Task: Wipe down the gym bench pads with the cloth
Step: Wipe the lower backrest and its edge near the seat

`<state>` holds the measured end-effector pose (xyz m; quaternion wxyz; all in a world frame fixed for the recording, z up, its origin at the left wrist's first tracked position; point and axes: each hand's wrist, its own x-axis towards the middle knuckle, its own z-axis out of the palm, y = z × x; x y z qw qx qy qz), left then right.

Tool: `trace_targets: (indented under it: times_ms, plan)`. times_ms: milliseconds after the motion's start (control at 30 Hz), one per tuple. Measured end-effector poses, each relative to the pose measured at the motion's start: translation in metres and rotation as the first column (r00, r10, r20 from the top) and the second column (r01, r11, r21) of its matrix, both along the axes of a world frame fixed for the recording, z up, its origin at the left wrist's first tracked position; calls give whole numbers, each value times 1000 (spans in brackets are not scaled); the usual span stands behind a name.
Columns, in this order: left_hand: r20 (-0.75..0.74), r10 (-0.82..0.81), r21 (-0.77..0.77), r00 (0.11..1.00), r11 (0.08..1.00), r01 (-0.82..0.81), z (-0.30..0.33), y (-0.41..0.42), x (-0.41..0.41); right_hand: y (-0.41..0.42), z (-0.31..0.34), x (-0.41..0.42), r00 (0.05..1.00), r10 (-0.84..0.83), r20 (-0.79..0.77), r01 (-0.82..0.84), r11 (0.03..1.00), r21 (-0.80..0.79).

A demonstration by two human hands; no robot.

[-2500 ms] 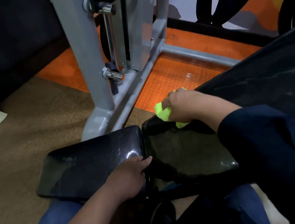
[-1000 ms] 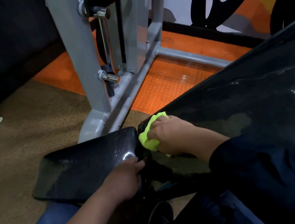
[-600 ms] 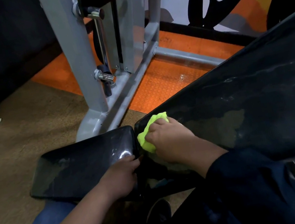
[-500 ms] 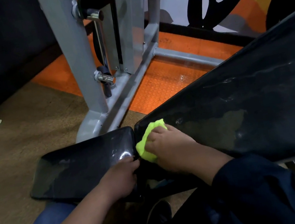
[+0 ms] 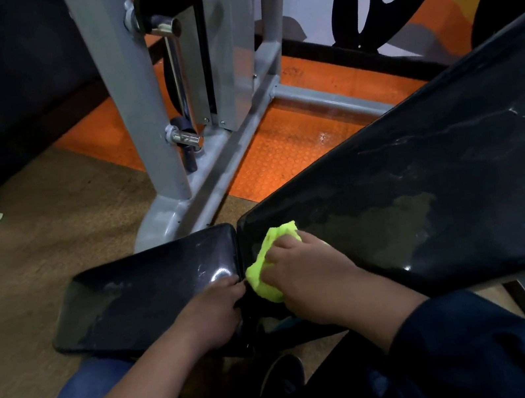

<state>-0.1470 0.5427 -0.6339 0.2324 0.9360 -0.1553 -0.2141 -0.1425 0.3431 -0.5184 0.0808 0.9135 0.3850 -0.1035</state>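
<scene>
Two glossy black bench pads meet in the middle of the view: a small seat pad [image 5: 138, 296] on the left and a long inclined back pad [image 5: 426, 192] rising to the right. My right hand [image 5: 304, 271] grips a bunched neon yellow-green cloth [image 5: 263, 275] and presses it on the low end of the back pad, by the gap between the pads. My left hand [image 5: 210, 311] rests on the seat pad's near right corner, fingertips curled over its edge at the gap. Wet smears show on both pads.
A grey steel machine frame [image 5: 150, 120] with chrome pins stands just beyond the pads on an orange studded mat [image 5: 284, 150]. Brown carpet [image 5: 36, 243] covers the floor to the left. My knees and a dark shoe [image 5: 281, 380] are below the bench.
My right hand has carried the cloth from the far edge of the back pad down toward me along its low end, next to the gap. My left hand has stayed on the seat pad's corner.
</scene>
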Motion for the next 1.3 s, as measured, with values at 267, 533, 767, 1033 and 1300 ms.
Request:
trace_targets:
  times_ms: [267,533,767,1033,1300]
  plan:
    - [-26,-1,27,1000,1000,1,-3,2,1,-3,-1,-10,1000,25,6,-25,1000,8]
    - [-22,29,24,999,999,-29,-4,1,0,-10,-14,-27,995,99,12,-100,994,36]
    - [-4,33,21,999,999,-33,-6,1,-3,-21,-29,-43,974,223,-38,-224,975,-3]
    - [16,19,27,1000,999,-20,-7,1,-9,-18,-45,-58,952,304,44,-299,949,-103]
    - [119,22,-38,993,999,-18,-8,4,-17,6,-46,-64,957,289,27,-276,935,-224]
